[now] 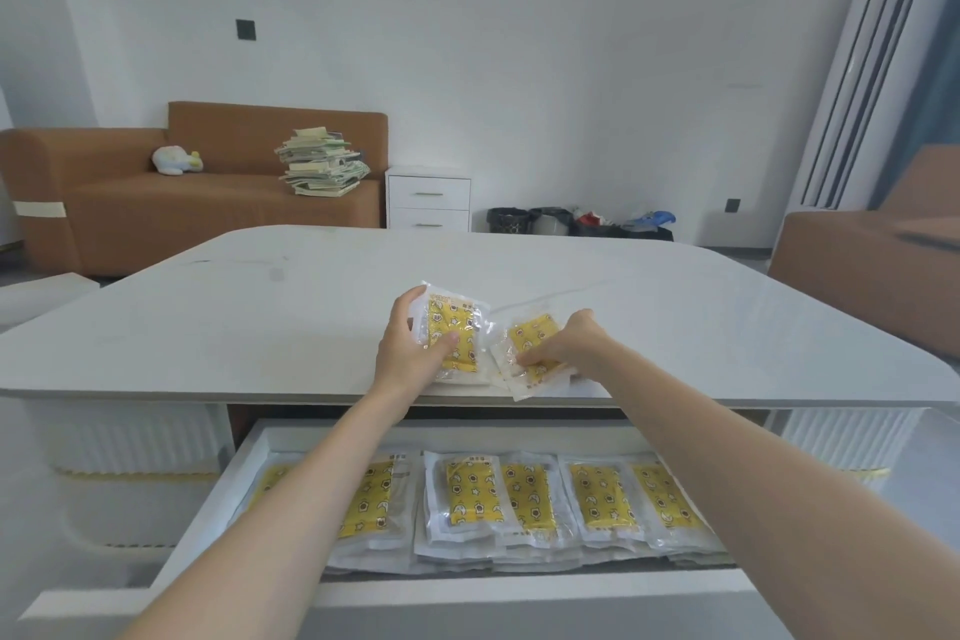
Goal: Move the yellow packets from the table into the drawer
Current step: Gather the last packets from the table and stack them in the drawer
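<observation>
Near the front edge of the white table [260, 327], my left hand [410, 353] grips a small stack of yellow packets [457, 322], thumb on top, lifted and tilted. Just to its right, my right hand [566, 343] presses its fingers on another yellow packet [530, 333] that lies on the table and overhangs the edge slightly. Below the table the drawer [208, 509] stands pulled out. Inside it lie several yellow packets in clear wrappers [519, 499], stacked in rows. My left forearm hides part of the left row.
A brown sofa [156, 203] with a pile of books [322, 161] stands at the back left. Beside it is a small white cabinet [428, 198]. A tall air conditioner [872, 68] stands at the right, with a brown seat [872, 265] near the table's right side.
</observation>
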Tool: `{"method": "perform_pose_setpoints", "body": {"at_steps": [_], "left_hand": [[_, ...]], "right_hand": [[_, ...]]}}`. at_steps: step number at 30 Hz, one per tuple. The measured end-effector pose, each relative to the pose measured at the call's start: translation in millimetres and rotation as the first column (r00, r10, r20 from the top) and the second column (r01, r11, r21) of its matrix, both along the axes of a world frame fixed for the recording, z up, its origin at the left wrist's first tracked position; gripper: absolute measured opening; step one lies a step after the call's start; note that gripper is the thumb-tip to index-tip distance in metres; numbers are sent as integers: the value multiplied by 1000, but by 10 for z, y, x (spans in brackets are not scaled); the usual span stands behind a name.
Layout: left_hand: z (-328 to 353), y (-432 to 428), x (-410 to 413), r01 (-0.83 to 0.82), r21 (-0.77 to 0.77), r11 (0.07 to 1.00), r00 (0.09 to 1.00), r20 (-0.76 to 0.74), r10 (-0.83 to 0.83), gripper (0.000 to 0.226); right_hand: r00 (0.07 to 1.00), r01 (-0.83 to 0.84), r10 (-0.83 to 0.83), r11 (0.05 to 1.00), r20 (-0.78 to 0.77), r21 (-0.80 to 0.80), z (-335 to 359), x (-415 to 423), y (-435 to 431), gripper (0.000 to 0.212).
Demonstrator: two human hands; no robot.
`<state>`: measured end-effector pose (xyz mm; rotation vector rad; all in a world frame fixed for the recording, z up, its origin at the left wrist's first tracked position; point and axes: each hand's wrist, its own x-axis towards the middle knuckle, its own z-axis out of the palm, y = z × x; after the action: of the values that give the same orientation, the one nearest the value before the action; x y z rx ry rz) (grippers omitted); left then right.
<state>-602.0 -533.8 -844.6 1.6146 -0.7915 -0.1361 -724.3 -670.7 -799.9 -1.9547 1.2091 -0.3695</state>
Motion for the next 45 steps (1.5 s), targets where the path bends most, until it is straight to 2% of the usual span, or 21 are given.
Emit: {"method": "perform_pose_setpoints", "body": {"at_steps": [3, 6, 8, 11, 15, 17, 22, 25, 28, 30, 34, 38, 43, 45], "left_hand": [[41, 92, -66, 4, -21, 1000, 998, -55, -5, 72], [68, 161, -152, 0, -10, 1000, 991, -137, -1, 73], [64, 193, -198, -7, -7, 1000, 984, -180, 5, 58], [68, 261, -312, 19, 10, 1000, 981, -195, -17, 24], [63, 329, -454, 72, 5, 997, 971, -231, -69, 16], [69, 362, -518, 110, 28, 994, 962, -256, -99, 20], [39, 390, -659, 241, 152, 959, 927, -329, -180, 33], [-7, 359, -762, 320, 231, 919, 900, -377, -219, 41], [-57, 303, -881, 378, 238, 895, 855, -461, -238, 18], [-95, 243, -929, 402, 249, 881, 826, -513, -232, 8], [-212, 98, -999, 459, 310, 832, 790, -572, -223, 3], [-359, -86, -1069, 478, 368, 798, 766, -618, -174, 8], [-489, -403, -1114, 456, 484, 747, 793, -601, -95, 8], [-526, -549, -1084, 408, 545, 733, 833, -551, -53, 29]], "right_hand": [[998, 10, -12, 999, 65, 38, -43, -82, 50, 95], [991, -24, 14, 997, 131, 74, -74, -171, 62, 77], [988, -59, 47, 995, 150, 78, -67, -253, 88, 60], [978, -102, 84, 991, 190, 86, -51, -391, 116, 70], [960, -173, 139, 977, 242, 127, -30, -650, 143, 33], [952, -221, 171, 958, 255, 184, -42, -806, 155, 25], [952, -285, 238, 919, 192, 272, -168, -1091, 170, 36], [957, -282, 241, 900, 159, 331, -258, -1227, 144, 32], [965, -263, 235, 892, 118, 368, -347, -1335, 97, 22], [977, -214, 205, 907, 64, 363, -413, -1396, 48, 25], [991, -104, 125, 944, -50, 314, -521, -1530, -27, 31], [996, -29, 50, 961, -68, 274, -631, -1591, -171, 41], [996, 55, -35, 960, -78, 274, -785, -1633, -406, 52], [994, 61, -37, 965, -99, 255, -865, -1629, -505, 55]]}}
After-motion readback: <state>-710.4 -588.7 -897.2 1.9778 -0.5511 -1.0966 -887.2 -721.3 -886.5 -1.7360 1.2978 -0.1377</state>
